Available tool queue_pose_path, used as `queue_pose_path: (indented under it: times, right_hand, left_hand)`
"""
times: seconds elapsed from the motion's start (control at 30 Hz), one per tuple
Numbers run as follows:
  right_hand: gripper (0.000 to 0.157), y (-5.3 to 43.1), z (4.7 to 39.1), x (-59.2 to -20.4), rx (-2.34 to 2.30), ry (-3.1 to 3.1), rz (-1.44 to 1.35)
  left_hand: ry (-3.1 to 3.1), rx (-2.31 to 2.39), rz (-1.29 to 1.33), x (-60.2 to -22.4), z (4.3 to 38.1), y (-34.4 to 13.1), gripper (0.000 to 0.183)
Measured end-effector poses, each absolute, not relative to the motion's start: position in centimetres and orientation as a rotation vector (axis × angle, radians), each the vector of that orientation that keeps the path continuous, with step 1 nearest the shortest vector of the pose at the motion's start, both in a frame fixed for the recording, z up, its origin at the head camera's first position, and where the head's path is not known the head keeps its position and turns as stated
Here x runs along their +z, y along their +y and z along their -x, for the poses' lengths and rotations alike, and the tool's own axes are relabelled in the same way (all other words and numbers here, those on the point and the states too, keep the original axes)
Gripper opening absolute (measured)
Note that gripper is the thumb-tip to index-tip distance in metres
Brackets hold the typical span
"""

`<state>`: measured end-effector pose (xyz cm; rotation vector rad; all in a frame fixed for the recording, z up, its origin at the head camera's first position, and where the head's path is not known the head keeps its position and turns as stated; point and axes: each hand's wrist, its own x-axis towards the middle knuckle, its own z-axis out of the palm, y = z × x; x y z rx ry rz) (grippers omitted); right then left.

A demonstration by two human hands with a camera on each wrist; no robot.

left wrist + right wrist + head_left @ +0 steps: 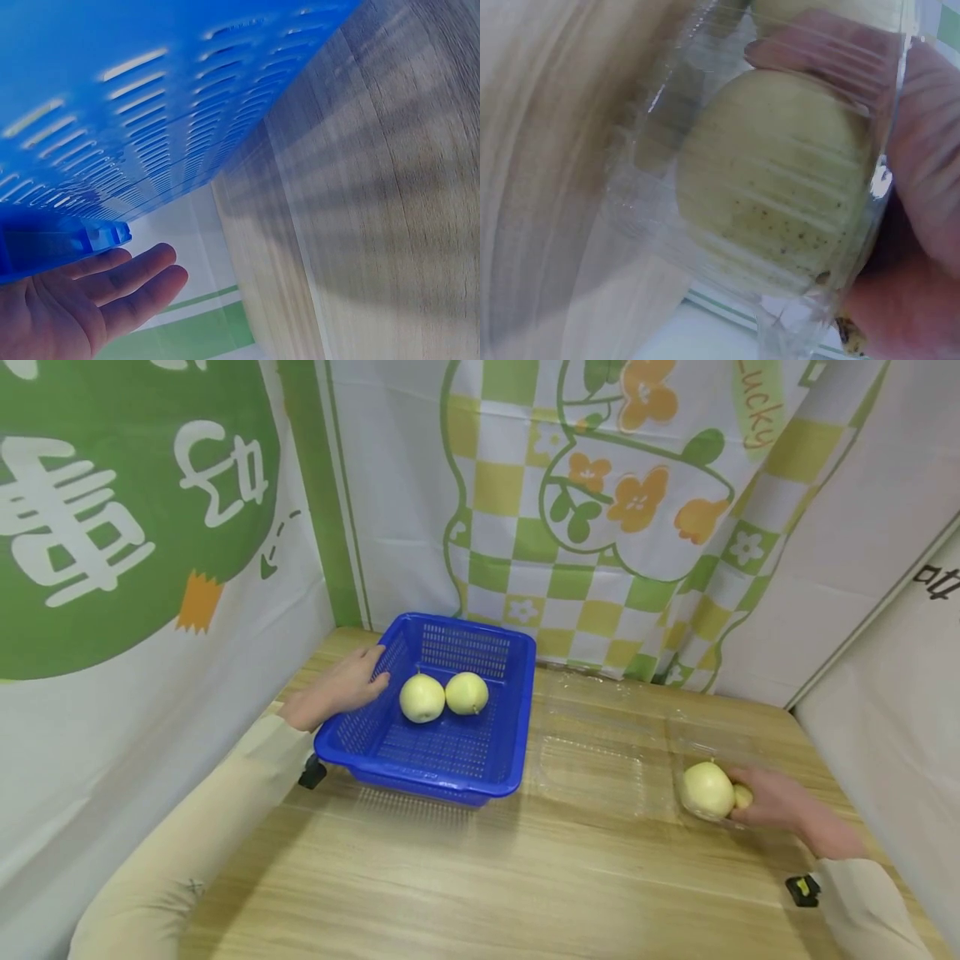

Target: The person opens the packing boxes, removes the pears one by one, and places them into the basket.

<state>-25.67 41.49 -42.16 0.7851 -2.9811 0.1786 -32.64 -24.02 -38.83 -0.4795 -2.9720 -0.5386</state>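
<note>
A blue slotted plastic basket [517,727] holds two pale yellow pears, a left pear [422,699] and a right pear [467,693]. My left hand [352,681] rests on the basket's left rim. In the left wrist view its fingers [146,296] stretch out fairly straight past the rim. At the right, my right hand [772,802] holds a pear [772,180] inside a clear plastic box [652,172], seen through the box's wall. Beside it in the box sits another pear [707,791]. The hand covers most of the held pear in the head view.
A wooden table [570,877] carries everything. Between basket and right hand lies more clear plastic packaging [592,768], its outline faint. Printed cloth [510,485] hangs behind the table, with more cloth at both sides.
</note>
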Motion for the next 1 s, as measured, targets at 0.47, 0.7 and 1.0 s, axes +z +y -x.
queue_pose_path:
  times: [0.47,0.7,1.0]
  right_hand:
    - [0.038,41.7,25.7,-39.3,0.093,-3.000,-0.684]
    - [0.035,41.2,25.8,-37.3,0.013,-2.948,-0.634]
    - [0.038,39.9,25.5,-34.8,0.068,-2.900,-0.620]
  left_hand:
    - [-2.967,-0.560,0.472,-38.9,32.6,-24.1,0.061]
    - [-2.958,-0.584,0.457,-39.0,32.7,-24.1,0.061]
    - [-2.944,-0.591,0.453,-39.1,32.7,-24.2,0.058]
